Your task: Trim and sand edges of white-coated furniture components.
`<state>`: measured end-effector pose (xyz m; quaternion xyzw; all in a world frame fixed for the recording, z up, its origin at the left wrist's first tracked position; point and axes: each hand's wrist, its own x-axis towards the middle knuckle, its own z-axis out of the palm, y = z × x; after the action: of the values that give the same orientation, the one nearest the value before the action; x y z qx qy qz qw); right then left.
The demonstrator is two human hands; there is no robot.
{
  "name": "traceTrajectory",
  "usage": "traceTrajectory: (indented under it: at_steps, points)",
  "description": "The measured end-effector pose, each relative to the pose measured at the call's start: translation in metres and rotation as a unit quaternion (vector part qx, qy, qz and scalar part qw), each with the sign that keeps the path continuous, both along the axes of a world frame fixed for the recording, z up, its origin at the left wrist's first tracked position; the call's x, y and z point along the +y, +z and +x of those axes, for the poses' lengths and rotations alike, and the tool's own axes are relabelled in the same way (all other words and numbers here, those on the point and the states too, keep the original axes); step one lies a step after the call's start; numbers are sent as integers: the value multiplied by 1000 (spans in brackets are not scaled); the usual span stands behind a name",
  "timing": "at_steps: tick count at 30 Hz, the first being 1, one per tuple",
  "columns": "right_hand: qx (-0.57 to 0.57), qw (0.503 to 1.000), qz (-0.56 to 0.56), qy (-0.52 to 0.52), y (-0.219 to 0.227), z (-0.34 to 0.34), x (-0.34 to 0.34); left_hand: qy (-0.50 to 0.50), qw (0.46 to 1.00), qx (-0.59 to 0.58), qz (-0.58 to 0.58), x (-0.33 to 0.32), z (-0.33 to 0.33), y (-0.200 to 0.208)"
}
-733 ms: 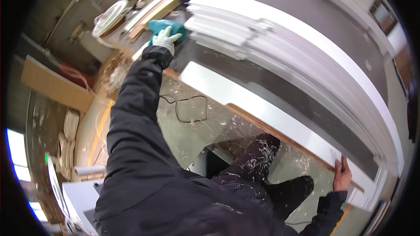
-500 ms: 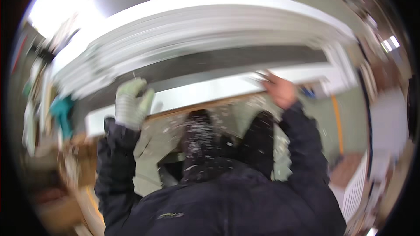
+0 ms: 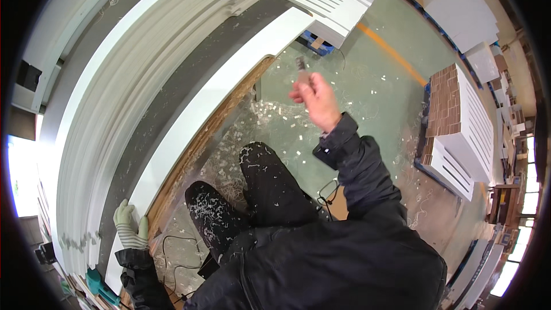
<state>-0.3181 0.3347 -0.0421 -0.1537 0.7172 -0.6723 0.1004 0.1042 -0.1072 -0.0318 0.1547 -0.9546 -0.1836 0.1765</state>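
Note:
My left hand (image 3: 131, 228), in a pale green and striped glove, rests on the near end of a long white board (image 3: 201, 103), thumb and fingers apart. The board's near edge (image 3: 198, 143) shows raw brown wood. My bare right hand (image 3: 319, 102) is raised over the floor, away from the board. Between its fingers sits a small, flat, grey metal blade-like tool (image 3: 301, 65), slightly blurred; its exact kind does not show. A dark worktop strip (image 3: 152, 106) lies beside the board.
Long white panels (image 3: 103, 120) are stacked beyond the dark strip. A teal power tool (image 3: 101, 288) lies at lower left. White chips and shavings (image 3: 270, 113) litter the green floor. Stacked panels (image 3: 453, 112) stand on a pallet at right. Cables (image 3: 165, 247) run near my legs.
My view has turned to the right. My right hand has moved off the board with the small metal tool, out over the floor. The left hand remains at the board's left end.

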Motion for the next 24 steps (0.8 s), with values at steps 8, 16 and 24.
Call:
traceTrajectory:
  at_steps: [8,16,24]
  points:
    - [3,995,-4,-100,-23,-123,16,-115,984,-32,-132,89,-191,12]
    - [306,922,124,-204,-39,-193,28,-146,977,-9,-155,88,-202,10]
    - [256,956,99,-106,-45,-159,22,-150,975,-27,-160,85,-205,13]
